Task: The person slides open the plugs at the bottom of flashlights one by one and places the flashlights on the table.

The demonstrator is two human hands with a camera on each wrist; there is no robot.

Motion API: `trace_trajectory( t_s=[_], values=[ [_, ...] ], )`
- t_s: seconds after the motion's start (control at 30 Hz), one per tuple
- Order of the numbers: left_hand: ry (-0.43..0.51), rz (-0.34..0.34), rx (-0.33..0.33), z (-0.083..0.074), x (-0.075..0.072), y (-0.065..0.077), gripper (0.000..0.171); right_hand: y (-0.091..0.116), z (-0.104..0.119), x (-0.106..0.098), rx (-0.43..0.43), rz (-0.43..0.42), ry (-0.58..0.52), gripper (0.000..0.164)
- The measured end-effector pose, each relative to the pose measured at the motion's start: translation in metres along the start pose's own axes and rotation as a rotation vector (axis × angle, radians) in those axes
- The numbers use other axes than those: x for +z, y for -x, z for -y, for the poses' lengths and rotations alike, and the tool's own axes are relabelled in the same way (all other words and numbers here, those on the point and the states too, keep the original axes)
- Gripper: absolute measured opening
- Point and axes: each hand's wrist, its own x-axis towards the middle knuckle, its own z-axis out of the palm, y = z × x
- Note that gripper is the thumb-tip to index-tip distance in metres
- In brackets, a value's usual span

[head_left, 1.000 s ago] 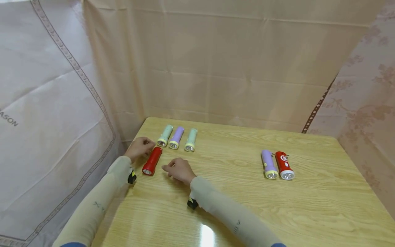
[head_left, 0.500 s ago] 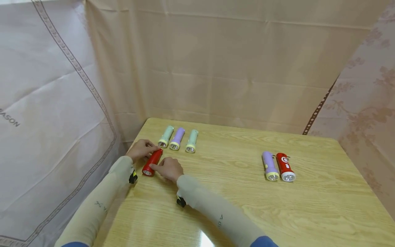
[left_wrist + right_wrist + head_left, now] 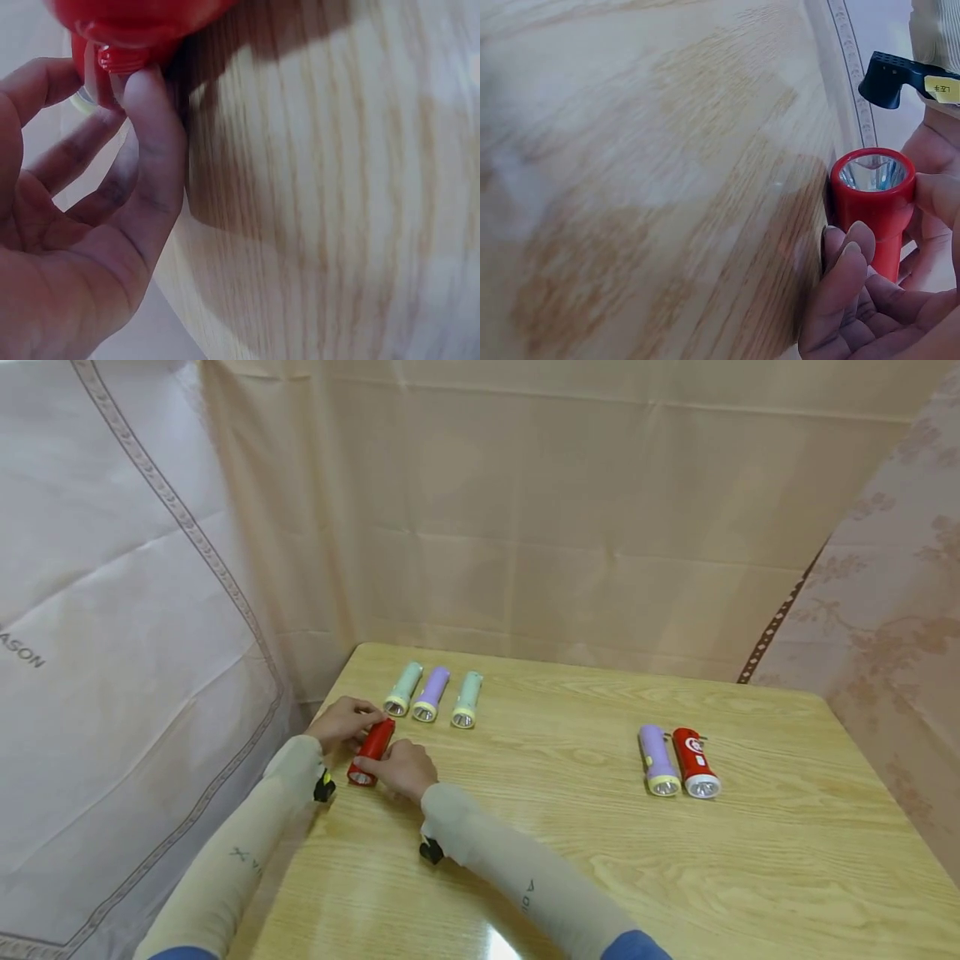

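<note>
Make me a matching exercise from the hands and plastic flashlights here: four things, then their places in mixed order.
Column one
1. All-red tubular plastic flashlight
2. White-rimmed red tubular plastic flashlight
3. Left hand
4. Right hand

Column two
A. At the held flashlight's tail end
B. Held between both hands
C. At the held flashlight's lamp end
D. On the right, beside a purple yellow-rimmed plastic flashlight

Pairs: 1-B, 2-D, 3-A, 4-C.

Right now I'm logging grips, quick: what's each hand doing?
Left hand: holding the plain red flashlight at the back.
Right hand: holding the same flashlight near its lens.
</note>
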Motion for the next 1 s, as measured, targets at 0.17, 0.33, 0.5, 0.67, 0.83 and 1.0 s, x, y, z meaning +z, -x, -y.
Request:
trace_trajectory(
  t_s=[0.17, 0.33, 0.5, 0.67, 0.83, 1.0],
  values=[
    [-0.015, 0.019, 0.024, -0.002, 0.0, 0.004, 0.033, 0.0, 0.003, 0.0, -0.012, 0.002, 0.007, 0.052],
    [0.016, -0.002, 0.015, 0.0, 0.0, 0.006, 0.033, 0.002, 0.003, 0.001, -0.016, 0.011, 0.005, 0.05],
    [0.054, -0.037, 0.004, 0.005, 0.0, 0.006, 0.032, 0.006, 0.002, 0.004, -0.018, 0.017, -0.053, 0.049],
    [0.064, -0.074, -0.002, 0.009, -0.001, 0.005, 0.034, 0.006, 0.0, 0.008, -0.012, 0.007, -0.12, 0.045],
    [0.081, -0.108, -0.008, 0.009, -0.002, 0.006, 0.038, 0.005, -0.001, 0.008, 0.014, 0.016, -0.218, 0.04],
    [0.111, -0.119, -0.022, 0.008, -0.001, 0.007, 0.038, 0.009, 0.0, 0.006, 0.043, 0.047, -0.31, 0.033]
  ],
)
